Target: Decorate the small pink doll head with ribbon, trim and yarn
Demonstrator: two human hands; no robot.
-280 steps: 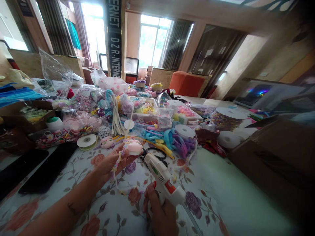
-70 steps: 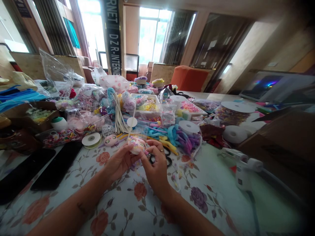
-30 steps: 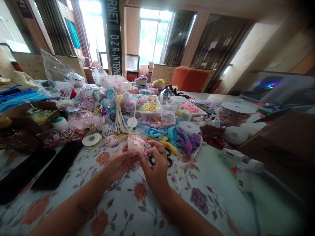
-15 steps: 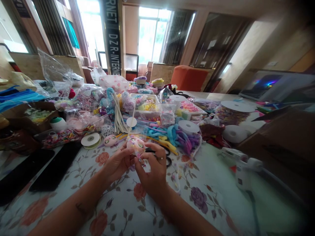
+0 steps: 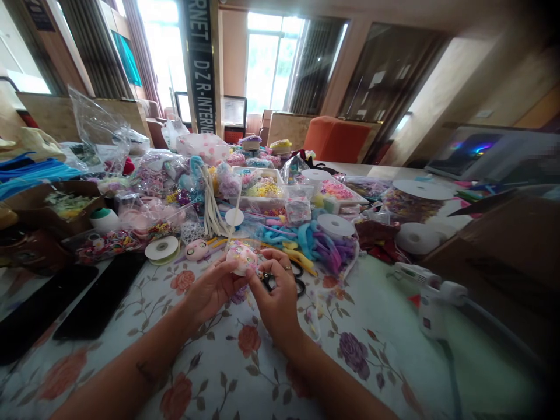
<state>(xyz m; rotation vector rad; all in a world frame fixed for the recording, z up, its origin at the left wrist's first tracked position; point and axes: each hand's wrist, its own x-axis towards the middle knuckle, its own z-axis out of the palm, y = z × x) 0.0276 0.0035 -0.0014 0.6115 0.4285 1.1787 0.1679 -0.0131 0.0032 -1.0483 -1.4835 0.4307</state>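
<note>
Between my hands is a small pale-pink doll head (image 5: 240, 257) with painted eyes and tiny colourful decorations on it. My left hand (image 5: 213, 287) grips it from the left side, thumb on the front. My right hand (image 5: 279, 289) closes on its lower right edge, with thumb and fingers bent around it; any small piece between those fingertips is hidden. Black-handled scissors (image 5: 300, 287) lie on the table just behind my right hand, partly covered by it. Another doll head (image 5: 196, 249) of the same kind rests on the table to the left, face up.
A ribbon spool (image 5: 161, 249) and dark phone-like slabs (image 5: 100, 297) lie at left. Fuzzy coloured stems (image 5: 336, 248), bead trays (image 5: 262, 202) and bags crowd the back. At right stand a white glue gun (image 5: 431, 303) with a cord and a cardboard box (image 5: 503, 251).
My right hand has drawn its thumb up against the doll head, and its fingers have closed in. The doll head has tilted slightly. The things on the table have stayed put.
</note>
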